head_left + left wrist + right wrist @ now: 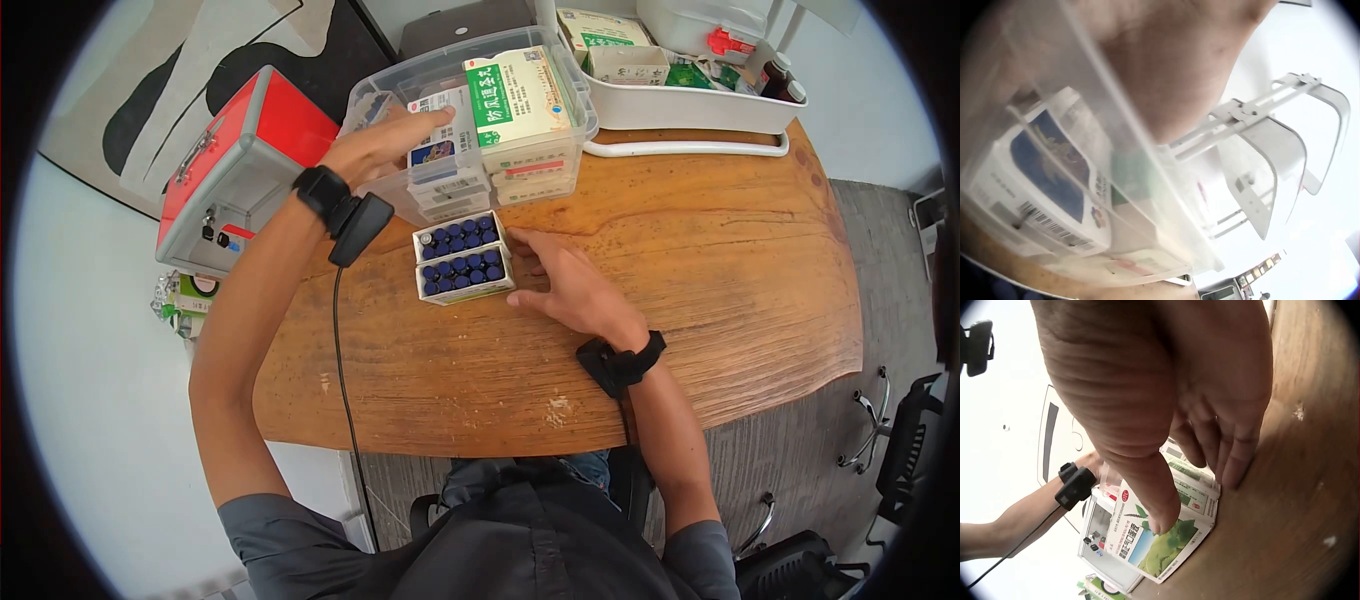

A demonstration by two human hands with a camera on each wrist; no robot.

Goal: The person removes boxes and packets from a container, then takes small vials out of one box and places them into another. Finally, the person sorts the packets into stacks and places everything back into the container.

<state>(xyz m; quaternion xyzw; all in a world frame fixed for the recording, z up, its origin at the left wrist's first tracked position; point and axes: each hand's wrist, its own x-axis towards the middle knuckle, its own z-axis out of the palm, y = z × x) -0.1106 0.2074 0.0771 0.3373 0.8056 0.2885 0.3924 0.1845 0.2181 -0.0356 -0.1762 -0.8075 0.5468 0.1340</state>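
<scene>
My left hand (385, 140) reaches over the near wall of a clear plastic bin (400, 195), one digit extended over a white box with a blue picture (432, 155). Its other fingers are hidden, so I cannot tell whether they grip that box. In the left wrist view the hand (1166, 62) is blurred above the bin's wall. Two small open cartons of blue-capped vials (462, 262) stand side by side before the bin. My right hand (575, 285) is at their right side, fingers loosely spread. The right wrist view shows its thumb over a carton's printed side (1163, 550).
Green-and-white medicine boxes (515, 95) fill the bin's right part. Left of it stands a red case with silver edges (290, 120). A white tray (690, 110) with boxes and brown bottles sits at the back right. A cable (345, 370) hangs from the left wrist camera across the table.
</scene>
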